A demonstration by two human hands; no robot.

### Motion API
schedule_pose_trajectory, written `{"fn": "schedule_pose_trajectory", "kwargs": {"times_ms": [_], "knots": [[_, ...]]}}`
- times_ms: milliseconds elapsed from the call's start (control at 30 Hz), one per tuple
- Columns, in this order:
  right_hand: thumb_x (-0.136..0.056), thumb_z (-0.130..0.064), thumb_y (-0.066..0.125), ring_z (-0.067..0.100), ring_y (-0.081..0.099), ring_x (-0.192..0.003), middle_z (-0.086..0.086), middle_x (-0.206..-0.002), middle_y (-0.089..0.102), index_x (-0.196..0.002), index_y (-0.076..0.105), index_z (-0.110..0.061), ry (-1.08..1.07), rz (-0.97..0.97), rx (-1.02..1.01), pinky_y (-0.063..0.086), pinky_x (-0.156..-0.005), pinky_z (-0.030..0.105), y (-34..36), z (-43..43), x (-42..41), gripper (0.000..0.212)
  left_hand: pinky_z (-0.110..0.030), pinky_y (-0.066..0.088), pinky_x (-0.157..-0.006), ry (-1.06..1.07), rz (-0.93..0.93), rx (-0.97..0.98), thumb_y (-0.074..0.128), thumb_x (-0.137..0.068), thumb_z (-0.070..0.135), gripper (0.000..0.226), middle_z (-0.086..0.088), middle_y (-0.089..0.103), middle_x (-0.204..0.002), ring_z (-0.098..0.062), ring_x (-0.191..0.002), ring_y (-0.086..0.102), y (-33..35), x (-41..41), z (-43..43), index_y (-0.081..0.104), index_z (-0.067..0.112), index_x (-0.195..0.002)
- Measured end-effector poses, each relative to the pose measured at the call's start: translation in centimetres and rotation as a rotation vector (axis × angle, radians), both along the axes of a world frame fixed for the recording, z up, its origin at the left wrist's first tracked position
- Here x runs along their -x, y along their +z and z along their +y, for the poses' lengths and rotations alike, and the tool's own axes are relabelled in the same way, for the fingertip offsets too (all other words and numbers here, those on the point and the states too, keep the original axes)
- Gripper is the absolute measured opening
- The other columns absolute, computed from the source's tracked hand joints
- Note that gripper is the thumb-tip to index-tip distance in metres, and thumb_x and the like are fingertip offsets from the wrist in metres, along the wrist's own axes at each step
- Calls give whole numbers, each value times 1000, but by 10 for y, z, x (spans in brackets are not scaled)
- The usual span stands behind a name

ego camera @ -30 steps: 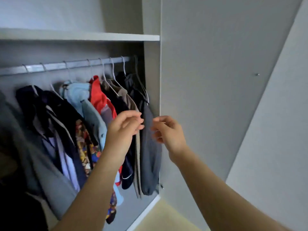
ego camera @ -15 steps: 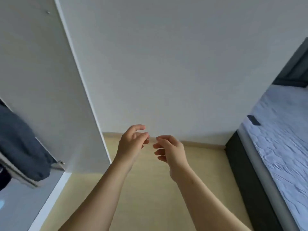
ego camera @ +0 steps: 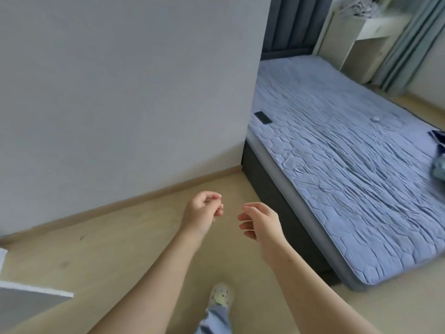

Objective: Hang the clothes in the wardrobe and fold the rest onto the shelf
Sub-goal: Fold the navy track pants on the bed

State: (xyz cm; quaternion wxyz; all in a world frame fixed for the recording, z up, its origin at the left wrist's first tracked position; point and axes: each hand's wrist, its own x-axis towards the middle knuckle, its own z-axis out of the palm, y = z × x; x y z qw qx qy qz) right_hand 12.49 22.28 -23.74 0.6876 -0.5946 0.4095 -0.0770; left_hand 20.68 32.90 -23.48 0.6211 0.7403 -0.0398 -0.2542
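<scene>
Observed left hand (ego camera: 202, 213) and right hand (ego camera: 261, 221) side by side above the floor, fingers loosely curled, holding nothing. Located clothes (ego camera: 438, 162) bunched at the far right edge of the bed (ego camera: 337, 165), cropped by the frame, well apart from both hands and off to the right. Judged right hand the nearer for pick-up; cannot tell the heap's long axis.

The bed (ego camera: 337, 145) has a quilted, wrinkled cloth cover, the floor (ego camera: 120, 237) looks like smooth matt wood, and the wall (ego camera: 120, 92) is matt.
</scene>
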Motion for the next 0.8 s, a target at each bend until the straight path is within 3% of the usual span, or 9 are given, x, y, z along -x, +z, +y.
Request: {"fn": "schedule_pose_trajectory", "kwargs": {"times_ms": [167, 367, 500, 600, 800], "knots": [[-89, -14, 53, 10, 52, -50, -2, -67, 62, -80, 61, -19, -66, 87, -52, 42, -48, 18, -18, -95, -18, 13, -17, 41, -52, -77, 74, -94, 51, -89, 6, 21, 1, 62, -71, -8, -59, 56, -21, -29, -105, 58, 21, -77], [-88, -12, 54, 13, 50, -52, 3, -70, 62, -79, 61, -16, -258, 111, -103, 40, -48, 21, -26, -207, 12, 12, -20, 39, -54, -310, 81, -209, 48, -89, 5, 21, 0, 59, -70, -11, -60, 54, -25, -20, -242, 57, 20, -77], [-90, -13, 53, 12, 50, -51, 1, -65, 60, -80, 59, -16, -384, 111, -155, 42, -48, 20, -36, -288, 60, 12, -9, 38, -41, -440, 92, -250, 49, -90, 8, 18, 1, 60, -70, -9, -57, 54, -34, 23, -340, 58, 19, -78], [-91, -11, 51, 12, 48, -48, 1, -63, 58, -80, 57, -13, -419, 93, -162, 38, -42, 15, -43, -359, 111, 12, -15, 39, -48, -533, 77, -279, 48, -90, 9, 15, 1, 61, -71, -10, -58, 55, -45, 72, -419, 59, 16, -85], [-91, -11, 50, 13, 48, -51, 3, -65, 58, -83, 57, -12, -484, 140, -144, 36, -48, 20, -47, -506, 238, 10, -22, 36, -52, -573, 183, -267, 47, -93, 9, 20, 0, 58, -70, -10, -57, 53, -51, 196, -569, 55, 19, -77]]}}
